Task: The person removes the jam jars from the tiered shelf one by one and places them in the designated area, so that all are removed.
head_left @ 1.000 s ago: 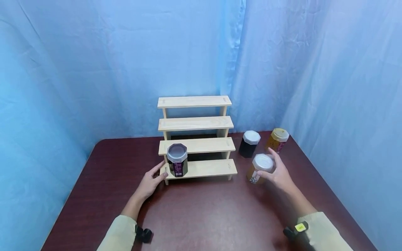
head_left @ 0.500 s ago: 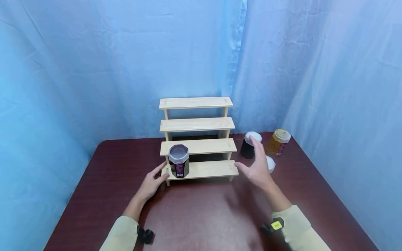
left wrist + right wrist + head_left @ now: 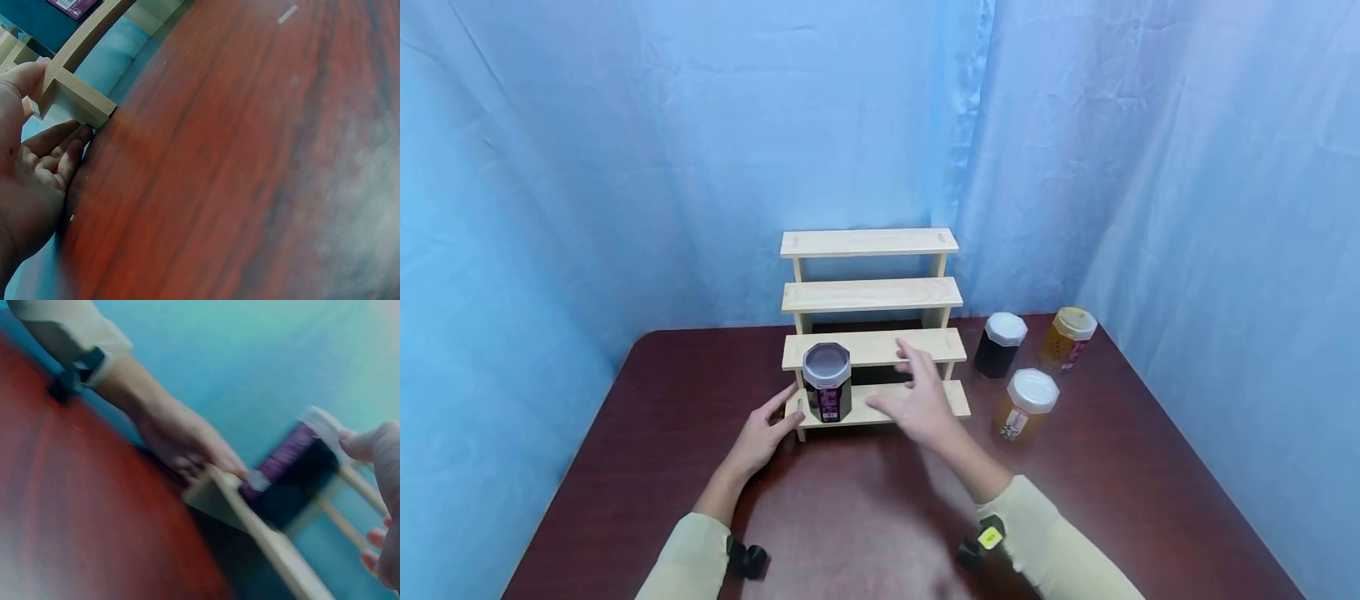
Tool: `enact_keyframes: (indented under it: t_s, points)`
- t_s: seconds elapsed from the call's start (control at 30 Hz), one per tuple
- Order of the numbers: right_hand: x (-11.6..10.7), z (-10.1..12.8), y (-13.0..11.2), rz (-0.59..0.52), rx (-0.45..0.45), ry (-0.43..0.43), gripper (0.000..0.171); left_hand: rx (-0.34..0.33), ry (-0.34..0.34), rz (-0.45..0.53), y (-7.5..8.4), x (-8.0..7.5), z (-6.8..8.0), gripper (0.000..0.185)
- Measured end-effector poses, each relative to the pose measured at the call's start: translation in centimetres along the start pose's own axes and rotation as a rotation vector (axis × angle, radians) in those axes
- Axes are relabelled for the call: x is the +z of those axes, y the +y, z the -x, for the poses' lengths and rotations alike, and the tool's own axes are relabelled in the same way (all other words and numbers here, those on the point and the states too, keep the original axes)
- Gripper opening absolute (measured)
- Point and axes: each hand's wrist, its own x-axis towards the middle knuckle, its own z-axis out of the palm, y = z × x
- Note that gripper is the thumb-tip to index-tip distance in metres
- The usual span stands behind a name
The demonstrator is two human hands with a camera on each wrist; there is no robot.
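A light wooden four-step display stand (image 3: 872, 294) is upright near the back of the table. On the left part of its lowest step sits a dark jar (image 3: 827, 385) with a purple label and a translucent lid. My left hand (image 3: 756, 439) grips the left end of that step; in the left wrist view its thumb lies on the board (image 3: 84, 99) and the other fingers curl beside the leg. My right hand (image 3: 922, 407), holding nothing, hovers before the lower steps, right of the jar, thumb and fingers spread. In the right wrist view the jar (image 3: 290, 472) is blurred near my right thumb.
Right of the stand are a dark jar with a white lid (image 3: 997, 346), an amber jar with a white lid (image 3: 1027, 404) and a yellow-lidded amber jar (image 3: 1067, 337) near the table's right edge. Blue curtains (image 3: 700, 167) surround the dark red table (image 3: 850, 517).
My right hand has let go of the white-lidded amber jar and swung left to the stand's lower steps. The left hand stays at the lowest step's end.
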Motion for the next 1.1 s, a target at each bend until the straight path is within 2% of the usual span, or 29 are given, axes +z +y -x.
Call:
enact_keyframes:
  t_s: [0.1,0.23,0.37,0.63,0.9,1.1]
  points:
    - [2.7,0.4,0.0,-0.018,0.048,-0.033,0.102,-0.003,0.002,0.005,0.0,0.0,0.0,0.057]
    - [5.3,0.7,0.4,-0.142,0.035,-0.057,0.099,-0.011,-0.003,0.006,0.0,0.1,0.0,0.057]
    - [6.7,0.3,0.6,-0.229,0.012,-0.054,0.095,-0.02,-0.009,0.001,0.0,0.1,0.0,0.058]
    - [7.9,-0.5,-0.1,-0.141,0.019,-0.038,0.093,-0.007,-0.009,0.026,-0.3,-0.1,-0.2,0.058]
    - [9.2,-0.8,-0.5,0.0,0.028,0.05,0.096,-0.005,-0.006,0.048,-0.3,-0.1,-0.3,0.059]
    - [9.8,-0.7,-0.6,0.029,0.029,0.111,0.09,-0.021,-0.004,0.062,-0.3,0.0,-0.2,0.058]
